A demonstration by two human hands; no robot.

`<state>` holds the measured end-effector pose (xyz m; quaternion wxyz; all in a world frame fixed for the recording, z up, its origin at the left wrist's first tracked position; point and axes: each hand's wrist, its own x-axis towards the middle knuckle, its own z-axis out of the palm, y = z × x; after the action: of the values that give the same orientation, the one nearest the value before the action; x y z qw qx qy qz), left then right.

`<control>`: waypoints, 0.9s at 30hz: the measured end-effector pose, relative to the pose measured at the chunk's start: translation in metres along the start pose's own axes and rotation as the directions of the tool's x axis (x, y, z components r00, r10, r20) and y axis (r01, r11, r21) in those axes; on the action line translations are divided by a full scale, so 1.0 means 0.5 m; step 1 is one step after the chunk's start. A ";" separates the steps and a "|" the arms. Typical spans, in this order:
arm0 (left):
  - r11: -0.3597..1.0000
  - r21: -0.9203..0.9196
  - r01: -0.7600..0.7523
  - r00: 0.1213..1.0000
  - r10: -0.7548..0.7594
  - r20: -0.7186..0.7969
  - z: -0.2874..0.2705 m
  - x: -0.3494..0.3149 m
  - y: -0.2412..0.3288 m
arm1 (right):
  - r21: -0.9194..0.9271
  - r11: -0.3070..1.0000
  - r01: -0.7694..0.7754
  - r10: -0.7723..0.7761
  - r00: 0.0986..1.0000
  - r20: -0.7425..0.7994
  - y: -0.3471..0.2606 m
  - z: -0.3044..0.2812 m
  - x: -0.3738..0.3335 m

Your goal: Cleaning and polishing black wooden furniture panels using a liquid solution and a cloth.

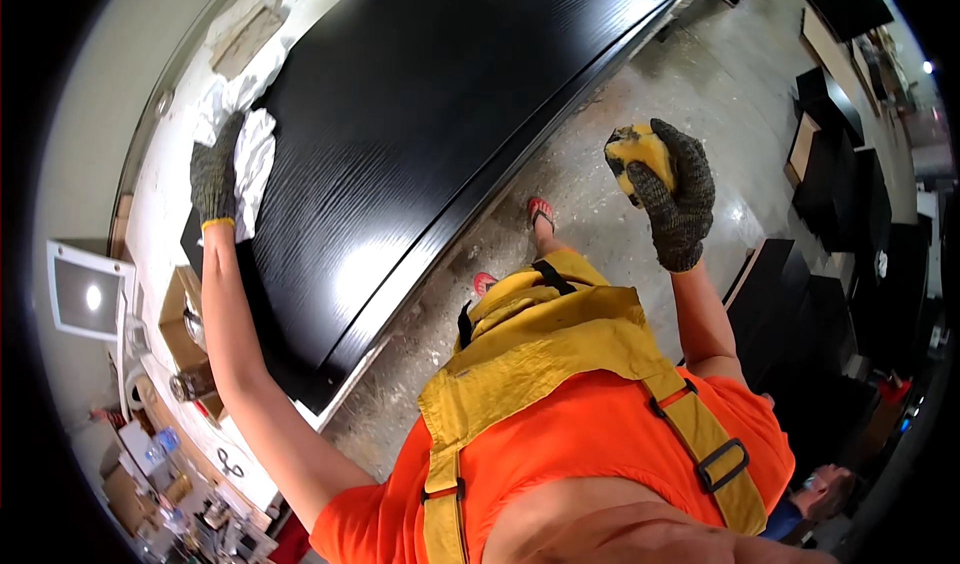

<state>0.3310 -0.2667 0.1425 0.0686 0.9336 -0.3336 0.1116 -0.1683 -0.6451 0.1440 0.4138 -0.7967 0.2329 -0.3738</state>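
My right hand, in a dark knitted glove, is closed around a yellow sponge with black stains, held up over the floor. My left hand wears a matching glove with a yellow cuff. It is at the far left edge of a large glossy black panel with a wood-grain surface. Crumpled white cloth bunches around that hand on both sides, and its fingers are closed into it, the tips partly hidden.
A white-topped table carries the panel. On its left are an open cardboard box, a glass jar and scissors. Stacked black boards stand on the right. A person is at lower right. Grey concrete floor lies between.
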 end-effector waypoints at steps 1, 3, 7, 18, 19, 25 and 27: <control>0.991 -0.122 0.050 0.998 -0.055 -0.030 0.004 0.000 0.003 | 0.002 1.000 -0.006 0.006 1.000 -0.016 0.007 -0.008 -0.001; 0.938 -0.272 0.213 0.972 -0.233 -0.043 -0.004 -0.011 0.019 | -0.014 1.000 0.005 -0.006 0.999 -0.034 0.019 -0.022 0.003; 0.835 -0.369 0.409 0.890 -0.453 -0.039 -0.030 -0.035 0.085 | -0.010 0.999 0.033 -0.034 0.997 -0.071 0.033 -0.042 0.041; 0.867 -0.327 0.376 0.904 -0.421 -0.076 -0.066 -0.065 0.156 | -0.127 0.883 0.453 -0.458 0.889 -0.018 0.080 0.040 0.204; 0.853 -0.367 0.372 0.903 -0.423 -0.067 -0.066 -0.065 0.157 | -0.176 0.848 0.500 -0.508 0.861 -0.004 0.076 0.051 0.208; 0.903 -0.258 0.344 0.931 -0.365 -0.033 -0.054 -0.060 0.138 | -0.298 0.764 0.572 -0.580 0.811 0.071 0.039 0.088 0.181; 0.917 -0.152 0.368 0.928 -0.373 -0.006 -0.045 -0.053 0.125 | -0.297 0.754 0.586 -0.593 0.802 0.077 0.035 0.096 0.162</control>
<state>0.2676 -0.2941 0.1610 0.1634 0.9701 -0.1569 0.0878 -0.0823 -0.6865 0.1439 0.1438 -0.8793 0.0300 -0.4531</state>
